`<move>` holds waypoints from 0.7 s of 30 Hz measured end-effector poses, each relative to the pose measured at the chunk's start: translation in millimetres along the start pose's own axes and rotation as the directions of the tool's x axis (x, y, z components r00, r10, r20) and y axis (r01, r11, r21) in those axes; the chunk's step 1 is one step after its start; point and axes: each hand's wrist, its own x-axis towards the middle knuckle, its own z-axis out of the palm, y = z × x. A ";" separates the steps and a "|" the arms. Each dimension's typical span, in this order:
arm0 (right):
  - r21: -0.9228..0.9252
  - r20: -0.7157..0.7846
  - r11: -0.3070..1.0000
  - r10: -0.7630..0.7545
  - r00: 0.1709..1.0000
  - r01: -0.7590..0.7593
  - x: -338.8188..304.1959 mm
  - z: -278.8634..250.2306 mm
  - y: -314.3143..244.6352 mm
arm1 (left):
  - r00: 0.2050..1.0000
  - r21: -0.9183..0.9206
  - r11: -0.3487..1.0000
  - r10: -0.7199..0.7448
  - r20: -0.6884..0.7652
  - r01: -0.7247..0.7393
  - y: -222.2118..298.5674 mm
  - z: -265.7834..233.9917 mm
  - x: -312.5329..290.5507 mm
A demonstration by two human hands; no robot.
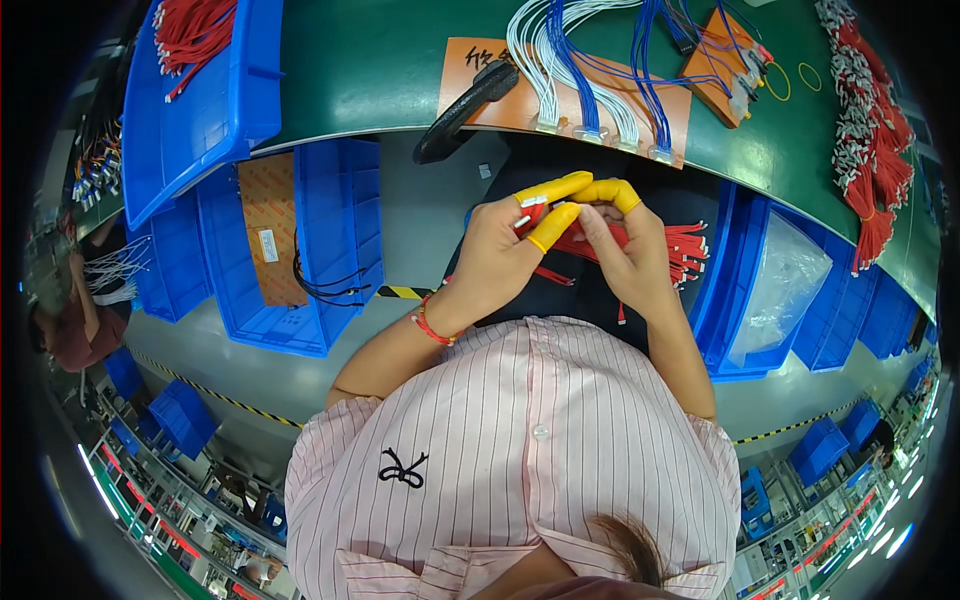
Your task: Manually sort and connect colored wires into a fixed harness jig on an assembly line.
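My left hand (500,245), with yellow finger cots on its thumb and a finger, is closed on a few red cables with small white connector ends (533,203). Meeting it at the fingertips, my right hand (635,250) is also closed, with a yellow cot on one finger. Its fingers pinch at the same red cables, though the exact contact point is hidden. A bundle of red cables (685,248) with white ends lies across my dark lap, behind and beside my right hand.
Ahead is a green bench (360,75) with an orange board (460,70), white and blue cables (585,95), a black handle-like piece (465,115) and an orange block (715,65). Red cable bundles (870,180) hang at right. Blue bins (345,230) flank my legs.
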 end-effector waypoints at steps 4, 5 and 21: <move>0.076 -0.018 0.996 0.043 0.999 -0.041 -0.1 -0.7 3.1 | 0.997 0.124 0.991 0.060 -0.056 -0.053 -4.0 -2.9 0.8; 0.109 -0.029 0.992 0.061 0.998 -0.057 0.4 -1.0 4.3 | 0.998 0.135 0.991 0.012 -0.069 -0.002 -3.3 -3.1 0.1; -0.331 -0.005 0.906 -0.282 0.959 0.264 5.5 -3.2 4.8 | 0.993 -0.273 0.958 -0.106 -0.056 0.087 8.7 -4.8 6.4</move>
